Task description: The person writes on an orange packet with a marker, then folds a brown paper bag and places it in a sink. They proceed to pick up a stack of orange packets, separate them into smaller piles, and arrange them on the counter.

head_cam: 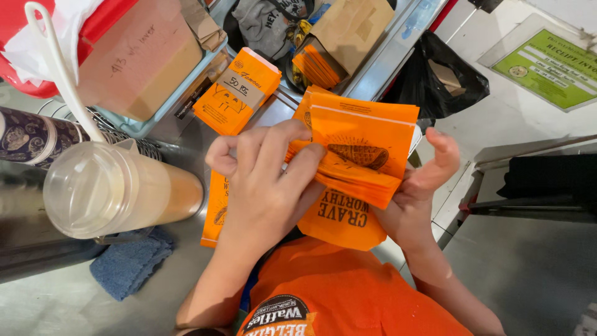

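Head view: left hand (pixel 267 186) and right hand (pixel 420 193) pinch a thin stack of orange paper bags (pixel 364 155); light, floppy, slippery, best gripped at its edges.

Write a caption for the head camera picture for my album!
Two hands, left hand and right hand, thumb through a stack of orange paper bags beside a plastic jug on a metal counter.

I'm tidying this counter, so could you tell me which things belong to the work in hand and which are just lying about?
In hand:
- stack of orange paper bags, fingered by the left hand and held by the right hand
- banded bundle of orange bags

Lying about:
- plastic jug
- blue cloth
- black plastic bag
- brown paper bag
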